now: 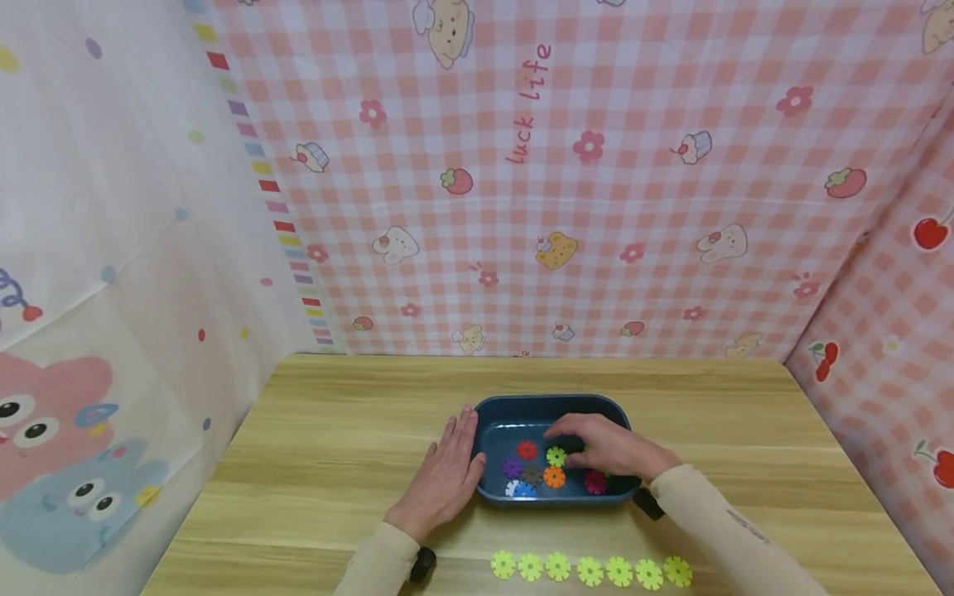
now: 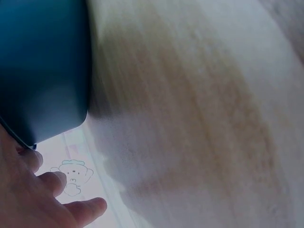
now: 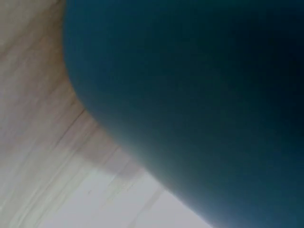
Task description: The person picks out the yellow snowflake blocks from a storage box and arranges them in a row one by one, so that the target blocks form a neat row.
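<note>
Discs [image 1: 590,571] rowed, right hand [image 1: 607,444] — inside tray [image 1: 555,502]

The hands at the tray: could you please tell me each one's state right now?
Left hand: open, against the tray.
Right hand: open inside the tray, beside a lime disc, nothing visibly held.

We find discs [image 1: 554,477] in the tray [image 1: 551,407]; left hand [image 1: 440,480] at nine o'clock, right hand [image 1: 611,447] three, disc row [image 1: 590,571] six.
</note>
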`<action>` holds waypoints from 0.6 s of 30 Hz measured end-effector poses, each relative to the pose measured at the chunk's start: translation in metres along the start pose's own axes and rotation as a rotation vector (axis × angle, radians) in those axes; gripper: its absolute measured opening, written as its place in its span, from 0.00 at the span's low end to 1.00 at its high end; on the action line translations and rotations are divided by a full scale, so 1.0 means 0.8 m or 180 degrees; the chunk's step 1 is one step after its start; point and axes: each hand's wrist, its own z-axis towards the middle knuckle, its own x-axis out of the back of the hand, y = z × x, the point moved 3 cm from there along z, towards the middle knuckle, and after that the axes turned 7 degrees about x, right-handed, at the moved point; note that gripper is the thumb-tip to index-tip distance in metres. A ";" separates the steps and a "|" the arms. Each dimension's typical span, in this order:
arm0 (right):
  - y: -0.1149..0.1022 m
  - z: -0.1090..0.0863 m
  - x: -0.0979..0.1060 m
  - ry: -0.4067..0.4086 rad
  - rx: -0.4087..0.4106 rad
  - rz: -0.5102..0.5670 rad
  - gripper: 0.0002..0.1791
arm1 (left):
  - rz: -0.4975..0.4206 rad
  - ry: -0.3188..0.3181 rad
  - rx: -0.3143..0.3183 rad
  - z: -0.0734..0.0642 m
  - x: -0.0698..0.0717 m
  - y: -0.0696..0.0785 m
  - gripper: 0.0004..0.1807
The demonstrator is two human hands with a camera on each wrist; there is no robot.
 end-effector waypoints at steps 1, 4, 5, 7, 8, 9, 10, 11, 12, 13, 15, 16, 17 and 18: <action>0.001 0.002 -0.001 -0.0022 -0.0002 -0.0007 0.22 | -0.0004 -0.0002 0.0002 0.000 0.000 0.000 0.35; 0.004 0.006 -0.005 -0.0110 -0.0059 -0.0013 0.21 | -0.0006 -0.0013 0.0008 0.000 0.000 0.000 0.35; 0.006 0.007 -0.006 -0.0141 -0.0092 -0.0013 0.21 | -0.0002 -0.0019 0.0013 -0.001 0.000 0.000 0.35; 0.007 0.008 -0.008 -0.0180 -0.0138 -0.0020 0.21 | -0.0008 -0.0024 0.0014 -0.001 0.000 0.000 0.35; 0.008 0.008 -0.008 -0.0192 -0.0151 -0.0025 0.21 | -0.0008 -0.0023 0.0015 -0.001 -0.001 0.000 0.35; 0.009 0.009 -0.009 -0.0204 -0.0162 -0.0040 0.21 | -0.0006 -0.0024 0.0017 -0.001 -0.001 0.000 0.35; 0.009 0.009 -0.009 -0.0208 -0.0162 -0.0045 0.21 | -0.0006 -0.0023 0.0020 -0.001 0.000 0.000 0.35; 0.010 0.009 -0.009 -0.0209 -0.0162 -0.0048 0.21 | -0.0012 -0.0019 0.0019 -0.001 0.000 0.000 0.35; 0.010 0.009 -0.009 -0.0207 -0.0155 -0.0053 0.21 | -0.0018 -0.0016 0.0020 -0.001 0.000 0.000 0.35; 0.010 0.009 -0.010 -0.0207 -0.0150 -0.0050 0.21 | -0.0023 -0.0012 0.0020 -0.001 0.000 0.000 0.35; 0.011 0.010 -0.011 -0.0215 -0.0146 -0.0042 0.20 | -0.0030 -0.0015 0.0023 -0.002 0.001 0.000 0.35; 0.011 0.010 -0.011 -0.0215 -0.0141 -0.0043 0.20 | -0.0029 -0.0015 0.0024 -0.002 0.001 0.000 0.35; 0.011 0.010 -0.011 -0.0216 -0.0136 -0.0049 0.20 | -0.0030 -0.0018 0.0024 -0.001 0.001 0.001 0.35; 0.011 0.011 -0.012 -0.0217 -0.0136 -0.0062 0.20 | -0.0028 -0.0021 0.0027 -0.001 0.001 0.001 0.35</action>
